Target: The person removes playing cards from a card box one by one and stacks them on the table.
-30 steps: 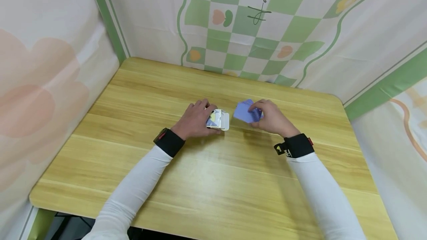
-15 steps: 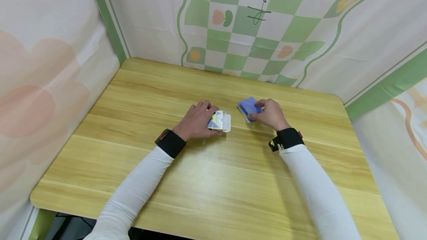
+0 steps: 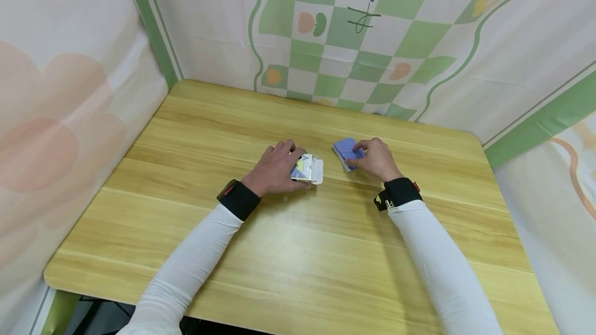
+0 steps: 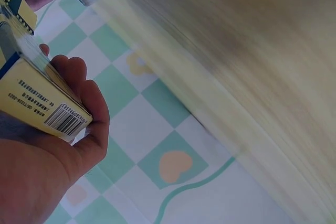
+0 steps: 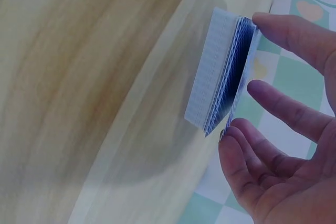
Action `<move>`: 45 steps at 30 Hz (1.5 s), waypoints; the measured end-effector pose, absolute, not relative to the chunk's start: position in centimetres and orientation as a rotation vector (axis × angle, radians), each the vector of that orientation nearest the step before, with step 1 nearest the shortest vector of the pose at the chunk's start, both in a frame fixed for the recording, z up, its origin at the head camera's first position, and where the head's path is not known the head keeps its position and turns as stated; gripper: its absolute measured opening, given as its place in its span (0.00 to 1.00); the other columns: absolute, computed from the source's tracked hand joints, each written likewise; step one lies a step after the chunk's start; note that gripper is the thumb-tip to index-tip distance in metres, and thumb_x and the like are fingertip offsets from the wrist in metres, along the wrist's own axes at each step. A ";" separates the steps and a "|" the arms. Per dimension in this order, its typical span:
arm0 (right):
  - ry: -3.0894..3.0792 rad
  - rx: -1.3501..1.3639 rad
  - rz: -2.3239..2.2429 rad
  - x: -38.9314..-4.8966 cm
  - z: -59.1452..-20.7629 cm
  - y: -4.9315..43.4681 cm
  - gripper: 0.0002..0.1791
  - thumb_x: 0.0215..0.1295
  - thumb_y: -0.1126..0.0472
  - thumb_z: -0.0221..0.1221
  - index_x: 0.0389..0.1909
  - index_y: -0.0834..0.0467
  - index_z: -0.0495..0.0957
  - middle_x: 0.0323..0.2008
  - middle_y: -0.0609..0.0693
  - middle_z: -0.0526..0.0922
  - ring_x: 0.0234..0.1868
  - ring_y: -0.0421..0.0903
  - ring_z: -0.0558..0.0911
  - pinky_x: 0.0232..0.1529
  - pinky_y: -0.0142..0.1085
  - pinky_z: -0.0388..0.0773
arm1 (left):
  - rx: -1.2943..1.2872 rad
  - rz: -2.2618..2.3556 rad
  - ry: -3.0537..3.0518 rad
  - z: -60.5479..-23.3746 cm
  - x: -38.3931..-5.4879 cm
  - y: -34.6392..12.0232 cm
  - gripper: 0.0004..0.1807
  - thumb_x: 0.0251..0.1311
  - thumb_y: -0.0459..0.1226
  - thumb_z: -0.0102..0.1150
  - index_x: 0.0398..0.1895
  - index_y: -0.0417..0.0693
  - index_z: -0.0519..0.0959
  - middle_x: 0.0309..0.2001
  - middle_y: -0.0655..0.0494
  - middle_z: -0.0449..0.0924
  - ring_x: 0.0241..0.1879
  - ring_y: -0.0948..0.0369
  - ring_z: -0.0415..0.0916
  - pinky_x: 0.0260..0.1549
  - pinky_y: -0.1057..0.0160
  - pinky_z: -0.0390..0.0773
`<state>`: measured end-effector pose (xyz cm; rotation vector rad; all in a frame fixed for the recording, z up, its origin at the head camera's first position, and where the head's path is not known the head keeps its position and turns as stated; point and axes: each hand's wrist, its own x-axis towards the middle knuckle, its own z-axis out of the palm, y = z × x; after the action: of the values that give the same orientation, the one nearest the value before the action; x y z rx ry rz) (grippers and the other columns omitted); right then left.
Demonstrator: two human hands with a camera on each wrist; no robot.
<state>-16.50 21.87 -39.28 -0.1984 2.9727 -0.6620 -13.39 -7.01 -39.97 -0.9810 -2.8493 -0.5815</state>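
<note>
My left hand [image 3: 274, 168] grips an open playing-card box [image 3: 301, 167], its flap pointing right. In the left wrist view, the fingers curl round the yellow box [image 4: 44, 98], its barcode end showing. Right of the box, a deck of blue-backed playing cards [image 3: 345, 150] lies on the table. My right hand [image 3: 378, 160] pinches the upper cards at opposite edges. The right wrist view has the white-edged deck [image 5: 210, 66] with a thin top packet bent up between thumb and fingertips, leaving a dark wedge-shaped gap beneath.
Both hands are over the back half of a light wooden table [image 3: 288, 262]. Behind it hangs a green-and-white checked cloth [image 3: 342, 56]. More printed cloth [image 3: 60, 118] closes off the left side.
The right hand has set the cards, skewed and held up a second ago, down as a neater stack slightly farther right. The left hand and box have barely shifted.
</note>
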 end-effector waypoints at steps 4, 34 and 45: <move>2.979 -0.209 -0.655 -16.4 -39.2 21.7 0.25 0.49 0.47 0.65 0.43 0.60 0.79 0.47 0.62 0.74 0.50 0.57 0.70 0.45 0.49 0.66 | -0.988 -0.583 -2.835 -40.0 -13.4 -7.0 0.43 0.38 0.64 0.63 0.58 0.53 0.68 0.47 0.54 0.65 0.45 0.58 0.63 0.41 0.56 0.63; 2.942 -0.207 -0.675 -16.4 -39.5 21.7 0.22 0.52 0.48 0.63 0.42 0.60 0.79 0.45 0.60 0.75 0.48 0.55 0.70 0.43 0.47 0.68 | -0.988 -0.579 -2.853 -39.9 -13.2 -7.0 0.45 0.39 0.65 0.62 0.59 0.52 0.67 0.47 0.54 0.64 0.45 0.58 0.62 0.41 0.56 0.63; 2.948 -0.208 -0.658 -16.5 -39.3 21.6 0.23 0.52 0.48 0.63 0.42 0.62 0.79 0.45 0.62 0.75 0.47 0.56 0.71 0.43 0.47 0.67 | -0.994 -0.573 -2.851 -39.9 -13.3 -7.0 0.44 0.39 0.65 0.61 0.59 0.52 0.67 0.46 0.55 0.64 0.44 0.59 0.62 0.41 0.57 0.63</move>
<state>-16.51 21.58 -39.34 -0.2081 2.9479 -0.6585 -13.28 -6.99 -39.89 -0.9940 -2.8506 -0.5730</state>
